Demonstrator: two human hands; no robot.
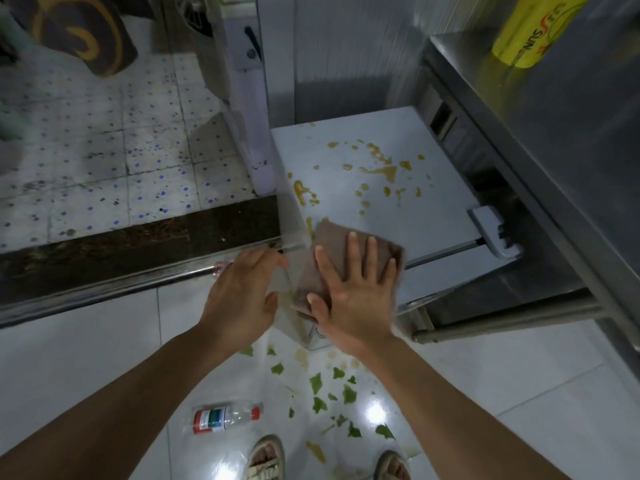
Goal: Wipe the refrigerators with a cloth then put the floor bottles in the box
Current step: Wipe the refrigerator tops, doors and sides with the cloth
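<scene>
Your right hand [353,292] fingers [371,252] are lying straight and spread, pressing flat on the brown cloth [332,251]; nothing gripped. The cloth is sitting at the near left corner of the small white refrigerator [398,209] top, draping over its edge. Your left hand [242,299] is hovering just beside it, fingers loosely extended, holding nothing. Yellow-brown spills [381,171] are dotting the fridge top beyond the cloth. A clear bottle [225,417] with a red cap is lying on the white floor [86,358] near your sandalled feet [266,459], beside scattered green leaf scraps [332,393].
</scene>
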